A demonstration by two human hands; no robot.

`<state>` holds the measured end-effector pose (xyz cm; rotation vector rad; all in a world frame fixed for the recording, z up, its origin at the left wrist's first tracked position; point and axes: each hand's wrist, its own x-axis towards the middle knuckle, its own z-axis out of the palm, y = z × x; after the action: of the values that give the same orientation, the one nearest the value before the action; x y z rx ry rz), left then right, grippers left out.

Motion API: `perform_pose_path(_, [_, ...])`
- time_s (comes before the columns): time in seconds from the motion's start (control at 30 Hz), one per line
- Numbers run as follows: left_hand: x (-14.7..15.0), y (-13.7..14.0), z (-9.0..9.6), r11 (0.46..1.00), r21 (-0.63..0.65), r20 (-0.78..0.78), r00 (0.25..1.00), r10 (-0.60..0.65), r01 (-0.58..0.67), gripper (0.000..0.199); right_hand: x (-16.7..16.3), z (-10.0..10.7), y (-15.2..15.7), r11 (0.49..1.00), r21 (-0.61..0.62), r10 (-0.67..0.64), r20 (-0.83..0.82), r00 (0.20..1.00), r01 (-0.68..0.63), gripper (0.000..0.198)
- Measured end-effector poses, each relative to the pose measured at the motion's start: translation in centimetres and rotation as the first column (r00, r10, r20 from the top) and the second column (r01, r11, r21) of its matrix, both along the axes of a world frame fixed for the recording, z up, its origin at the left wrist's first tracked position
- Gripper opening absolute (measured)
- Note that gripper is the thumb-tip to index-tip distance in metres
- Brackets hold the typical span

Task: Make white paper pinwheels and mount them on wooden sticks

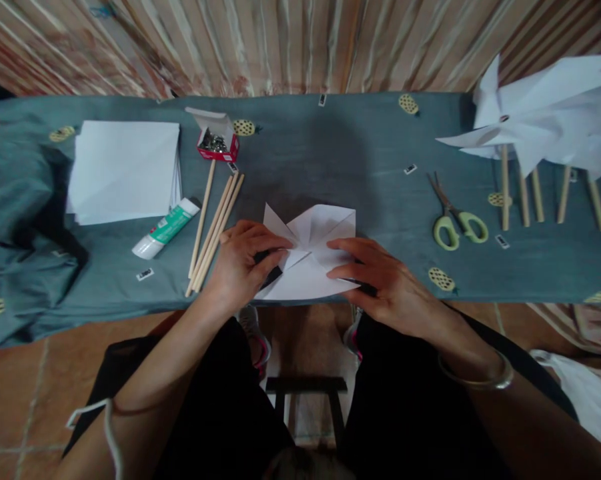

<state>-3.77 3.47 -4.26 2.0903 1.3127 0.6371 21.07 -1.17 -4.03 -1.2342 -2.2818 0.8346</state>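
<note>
A white sheet of paper, cut and partly folded into a pinwheel (300, 283), lies at the table's front edge between my hands. My left hand (245, 257) pinches a paper flap at its left side, thumb and forefinger together near the middle. On the right side, my right hand (380, 277) rests its spread fingertips on the paper, with the thumb near the lower right corner. One pointed corner of the paper sticks up at the upper left. Several wooden sticks (217, 230) lie just left of my left hand.
A stack of white paper (127, 170), a glue tube (165, 229) and a red box of metal fasteners (217, 143) sit on the left. Green-handled scissors (455, 220) lie to the right, near several finished paper pinwheels (555, 113) on sticks. A patterned cloth (380, 180) covers the table.
</note>
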Motion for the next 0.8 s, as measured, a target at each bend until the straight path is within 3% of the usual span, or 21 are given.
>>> perform_pose_path(0.3, [0.5, 0.0, -0.5, 0.995, -0.011, -0.005, 0.995, 0.1, -0.1, 0.021, -0.1, 0.3, 0.1, 1.0, -0.018, -0.002, -0.028, 1.0, 0.001, 0.027])
perform_pose_path(0.5, [0.5, 0.0, -0.6, 0.994, -0.009, -0.012, 0.994, 0.112, -0.112, 0.022, 0.2, 0.9, 0.2, 0.999, -0.045, 0.026, -0.012, 1.0, -0.026, 0.024])
perform_pose_path(0.67, [0.6, -0.1, -0.5, 0.993, -0.008, -0.028, 0.993, 0.118, -0.118, 0.024, 0.3, 1.5, 0.2, 0.995, -0.087, 0.045, -0.036, 0.998, -0.048, 0.032])
perform_pose_path(0.8, [0.7, 0.0, -0.5, 0.993, -0.01, -0.019, 0.993, 0.118, -0.118, 0.024, -0.6, 1.1, 0.2, 0.999, 0.024, -0.027, 0.0, 1.0, 0.027, 0.028])
